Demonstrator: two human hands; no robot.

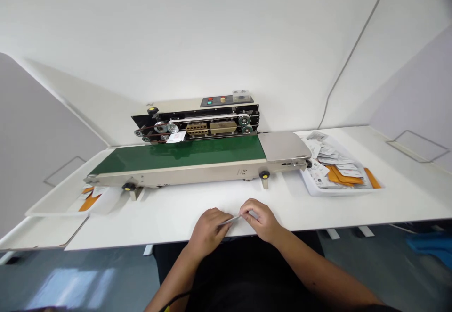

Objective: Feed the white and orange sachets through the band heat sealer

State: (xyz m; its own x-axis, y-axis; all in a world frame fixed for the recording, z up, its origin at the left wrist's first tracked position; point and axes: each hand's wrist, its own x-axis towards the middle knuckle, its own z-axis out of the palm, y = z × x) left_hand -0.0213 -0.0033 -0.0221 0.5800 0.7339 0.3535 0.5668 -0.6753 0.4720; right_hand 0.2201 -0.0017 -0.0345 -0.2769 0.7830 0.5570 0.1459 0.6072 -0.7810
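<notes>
Over the table's front edge, my left hand (208,231) pinches one end of a thin white packet (231,219), seen nearly edge-on. At its other end the fingertips of my right hand (260,218) close on the packet's corner. Beyond my hands stands a band sealing machine (201,173) with a green conveyor belt (197,152). Another white packet (176,137) sits in the sealer's rollers, hanging over the back of the belt towards the left.
To the right, a white bin (328,192) holds many white and orange packets (344,175). A second white bin (52,203) with a few packets (90,201) stands at the left end. The white table (169,213) runs along the front of the machine.
</notes>
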